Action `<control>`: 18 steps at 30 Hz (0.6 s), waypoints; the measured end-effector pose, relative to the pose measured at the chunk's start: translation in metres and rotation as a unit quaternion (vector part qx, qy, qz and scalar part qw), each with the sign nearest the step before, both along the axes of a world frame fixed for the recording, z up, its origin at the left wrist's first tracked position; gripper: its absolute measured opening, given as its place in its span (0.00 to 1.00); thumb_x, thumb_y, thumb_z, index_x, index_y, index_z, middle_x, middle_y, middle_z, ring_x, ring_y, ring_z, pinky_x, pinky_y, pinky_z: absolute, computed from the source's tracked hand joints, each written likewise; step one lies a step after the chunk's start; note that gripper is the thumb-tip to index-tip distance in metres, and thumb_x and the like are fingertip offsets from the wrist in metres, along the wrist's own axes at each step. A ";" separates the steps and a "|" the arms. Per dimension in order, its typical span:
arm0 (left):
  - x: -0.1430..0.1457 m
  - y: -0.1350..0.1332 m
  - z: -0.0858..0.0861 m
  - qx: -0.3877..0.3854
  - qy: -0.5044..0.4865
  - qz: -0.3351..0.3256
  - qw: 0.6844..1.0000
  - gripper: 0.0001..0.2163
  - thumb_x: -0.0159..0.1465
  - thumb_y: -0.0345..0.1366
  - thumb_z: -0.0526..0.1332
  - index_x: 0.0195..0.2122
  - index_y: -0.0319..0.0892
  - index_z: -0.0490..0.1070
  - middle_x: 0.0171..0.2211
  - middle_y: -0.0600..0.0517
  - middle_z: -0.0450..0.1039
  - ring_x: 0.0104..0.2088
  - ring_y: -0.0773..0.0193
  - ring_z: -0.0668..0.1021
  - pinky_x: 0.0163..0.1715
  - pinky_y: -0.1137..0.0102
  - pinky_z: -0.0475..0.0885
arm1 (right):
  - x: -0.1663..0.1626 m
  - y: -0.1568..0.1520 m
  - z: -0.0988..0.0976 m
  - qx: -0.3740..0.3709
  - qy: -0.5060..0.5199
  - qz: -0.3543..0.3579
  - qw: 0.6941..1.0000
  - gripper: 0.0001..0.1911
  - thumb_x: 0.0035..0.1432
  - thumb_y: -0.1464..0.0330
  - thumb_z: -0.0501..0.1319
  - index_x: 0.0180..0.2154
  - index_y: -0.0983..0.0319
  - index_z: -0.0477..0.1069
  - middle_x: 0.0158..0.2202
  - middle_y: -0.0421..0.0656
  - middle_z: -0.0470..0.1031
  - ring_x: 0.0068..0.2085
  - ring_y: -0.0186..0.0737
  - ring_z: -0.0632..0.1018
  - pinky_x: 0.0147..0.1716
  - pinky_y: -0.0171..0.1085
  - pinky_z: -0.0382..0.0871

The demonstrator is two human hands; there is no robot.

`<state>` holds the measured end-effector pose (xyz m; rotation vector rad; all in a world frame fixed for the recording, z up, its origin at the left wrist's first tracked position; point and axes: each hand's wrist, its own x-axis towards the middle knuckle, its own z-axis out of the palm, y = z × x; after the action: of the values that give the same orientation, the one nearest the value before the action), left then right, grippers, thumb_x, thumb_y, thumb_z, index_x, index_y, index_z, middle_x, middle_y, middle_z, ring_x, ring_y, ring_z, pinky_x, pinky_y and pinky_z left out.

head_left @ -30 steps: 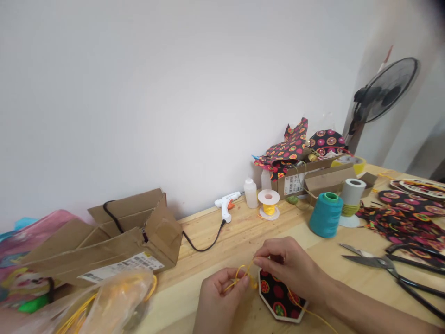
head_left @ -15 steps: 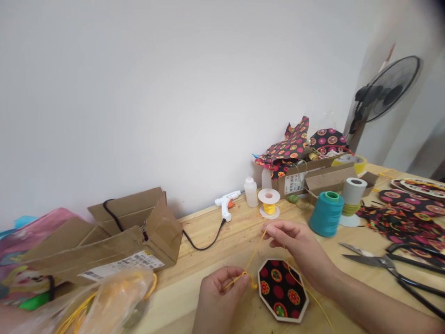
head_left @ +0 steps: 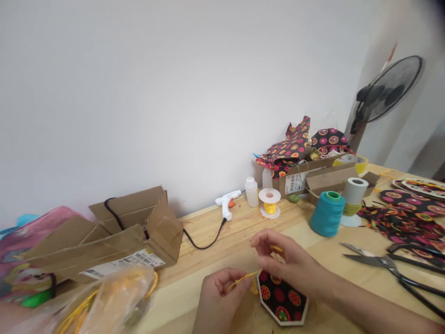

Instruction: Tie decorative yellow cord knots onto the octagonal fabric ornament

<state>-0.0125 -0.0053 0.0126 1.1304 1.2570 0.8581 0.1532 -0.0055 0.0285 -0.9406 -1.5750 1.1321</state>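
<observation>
My left hand (head_left: pixel 219 299) is closed in a pinch on a thin yellow cord (head_left: pixel 243 278) at the bottom centre. My right hand (head_left: pixel 288 264) hovers just above and to the right, fingers curled round the same yellow cord. Under it lies an octagonal piece (head_left: pixel 283 301) covered in black fabric with pink and orange circles, resting on the wooden table (head_left: pixel 208 232). The cord runs from my left fingers to the octagon's left edge.
A torn cardboard box (head_left: pixel 114 241) and a plastic bag with yellow cord (head_left: pixel 111 301) lie at the left. A glue gun (head_left: pixel 225 204), small bottles, a yellow spool (head_left: pixel 269 204), a teal thread cone (head_left: pixel 327 213), scissors (head_left: pixel 389 264), fabric pieces and a fan (head_left: pixel 385 93) stand behind and right.
My right hand, which had drawn the cord up and away, has come back down close to my left hand over the octagon. The left hand stayed put.
</observation>
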 end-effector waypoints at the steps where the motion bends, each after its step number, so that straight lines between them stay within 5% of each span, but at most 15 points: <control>1: 0.000 0.000 0.001 0.003 -0.006 -0.007 1.000 0.09 0.40 0.37 0.66 0.19 0.36 0.74 0.16 0.52 0.74 0.18 0.68 0.71 0.19 0.77 0.63 | -0.001 -0.001 -0.001 0.045 -0.066 0.006 0.997 0.12 0.48 0.65 0.58 0.37 0.60 0.64 0.31 0.40 0.64 0.29 0.32 0.65 0.28 0.31 0.61; 6: -0.002 0.000 -0.002 0.013 -0.003 -0.021 1.000 0.09 0.42 0.38 0.65 0.20 0.37 0.74 0.17 0.51 0.74 0.20 0.66 0.73 0.20 0.76 0.65 | 0.000 0.000 -0.006 0.140 -0.241 0.052 0.959 0.10 0.53 0.66 0.53 0.33 0.59 0.72 0.28 0.41 0.69 0.29 0.32 0.69 0.29 0.30 0.61; 12: -0.005 0.000 -0.012 0.013 -0.025 -0.001 1.000 0.11 0.43 0.41 0.64 0.24 0.38 0.74 0.21 0.49 0.76 0.23 0.61 0.75 0.22 0.72 0.67 | 0.002 0.001 -0.005 0.155 -0.267 0.010 0.951 0.11 0.54 0.66 0.52 0.30 0.61 0.72 0.24 0.41 0.70 0.27 0.32 0.70 0.26 0.30 0.60; 18: -0.001 0.002 -0.003 -0.003 -0.031 -0.022 0.999 0.10 0.43 0.39 0.64 0.23 0.37 0.76 0.17 0.49 0.75 0.22 0.61 0.75 0.22 0.72 0.67 | 0.001 0.000 -0.005 0.159 -0.276 0.003 0.948 0.11 0.54 0.67 0.52 0.29 0.61 0.72 0.23 0.42 0.70 0.28 0.34 0.68 0.27 0.31 0.59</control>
<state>-0.0140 -0.0031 0.0096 1.1153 1.1797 0.8503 0.1544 -0.0056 0.0235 -1.0850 -2.1317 0.6040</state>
